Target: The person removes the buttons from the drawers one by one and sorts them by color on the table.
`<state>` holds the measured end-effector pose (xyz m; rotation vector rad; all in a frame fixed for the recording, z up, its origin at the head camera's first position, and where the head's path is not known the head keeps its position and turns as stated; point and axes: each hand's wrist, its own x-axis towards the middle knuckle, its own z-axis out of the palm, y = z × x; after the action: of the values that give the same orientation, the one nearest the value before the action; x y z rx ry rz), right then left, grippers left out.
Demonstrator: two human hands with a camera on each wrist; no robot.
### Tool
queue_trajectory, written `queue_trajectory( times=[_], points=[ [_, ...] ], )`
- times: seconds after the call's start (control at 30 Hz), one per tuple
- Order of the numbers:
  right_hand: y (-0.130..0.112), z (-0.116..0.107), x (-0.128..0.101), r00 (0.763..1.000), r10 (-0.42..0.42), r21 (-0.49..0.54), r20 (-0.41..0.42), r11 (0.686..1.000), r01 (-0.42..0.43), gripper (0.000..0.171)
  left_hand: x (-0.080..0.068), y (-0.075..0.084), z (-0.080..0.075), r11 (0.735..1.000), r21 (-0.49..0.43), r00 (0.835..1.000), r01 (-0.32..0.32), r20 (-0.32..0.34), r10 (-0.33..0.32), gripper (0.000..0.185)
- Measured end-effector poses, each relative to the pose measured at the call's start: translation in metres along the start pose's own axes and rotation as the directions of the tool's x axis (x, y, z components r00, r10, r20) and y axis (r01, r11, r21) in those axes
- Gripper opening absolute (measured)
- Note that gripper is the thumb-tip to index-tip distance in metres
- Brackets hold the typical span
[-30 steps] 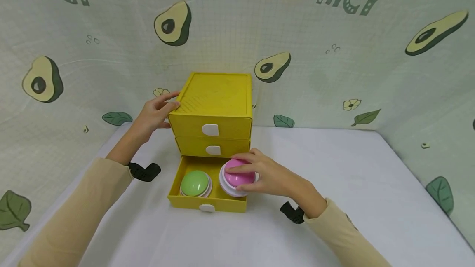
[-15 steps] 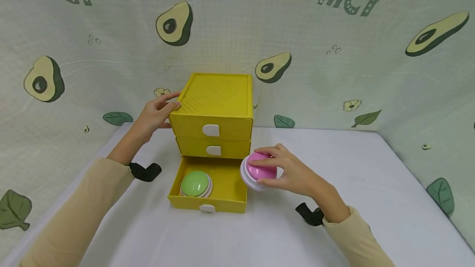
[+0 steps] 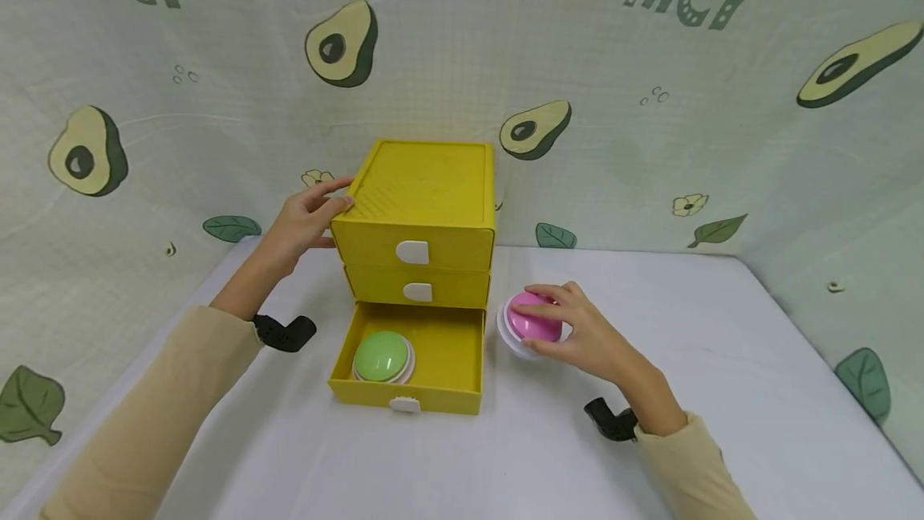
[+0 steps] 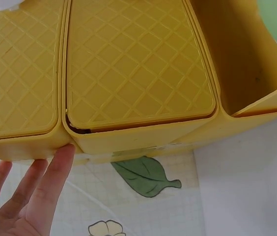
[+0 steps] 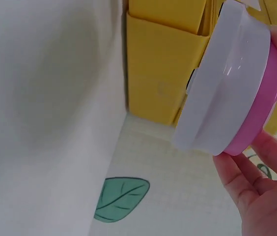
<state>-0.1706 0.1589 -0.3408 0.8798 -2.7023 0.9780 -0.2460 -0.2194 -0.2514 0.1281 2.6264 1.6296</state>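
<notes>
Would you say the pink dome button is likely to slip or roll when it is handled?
The pink dome button looks rigid and glossy, so probably somewhat slippery. The right hand holds it easily, so it seems light. Its flat white base suggests it won't roll.

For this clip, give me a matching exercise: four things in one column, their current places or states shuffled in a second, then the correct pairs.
Things:
1. Pink button
2. Green button
3. Left hand
4. Top drawer

Places or states:
A. closed
B. inside the open bottom drawer
C. touching the cabinet's upper left edge
D. held by the right hand, beside the cabinet

Pairs: 1-D, 2-B, 3-C, 4-A
</notes>
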Motion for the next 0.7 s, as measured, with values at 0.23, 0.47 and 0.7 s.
queue_trajectory(
  times=[0.23, 0.47, 0.7],
  points=[
    [0.017, 0.008, 0.002, 0.997, 0.071, -0.017, -0.011, 0.997, -0.071, 0.041, -0.002, 0.002, 0.001, 1.000, 0.007, 1.000, -0.003, -0.003, 0.003, 0.058],
    [0.029, 0.015, 0.004, 0.992, 0.127, -0.057, -0.004, 0.990, -0.127, 0.043, -0.001, 0.001, 0.001, 1.000, 0.006, 1.000, -0.003, -0.009, 0.003, 0.058],
    [0.039, 0.022, 0.013, 0.990, 0.143, -0.052, 0.000, 0.988, -0.142, 0.041, -0.001, 0.002, 0.001, 1.000, 0.004, 1.000, -0.005, -0.008, 0.005, 0.058]
  ],
)
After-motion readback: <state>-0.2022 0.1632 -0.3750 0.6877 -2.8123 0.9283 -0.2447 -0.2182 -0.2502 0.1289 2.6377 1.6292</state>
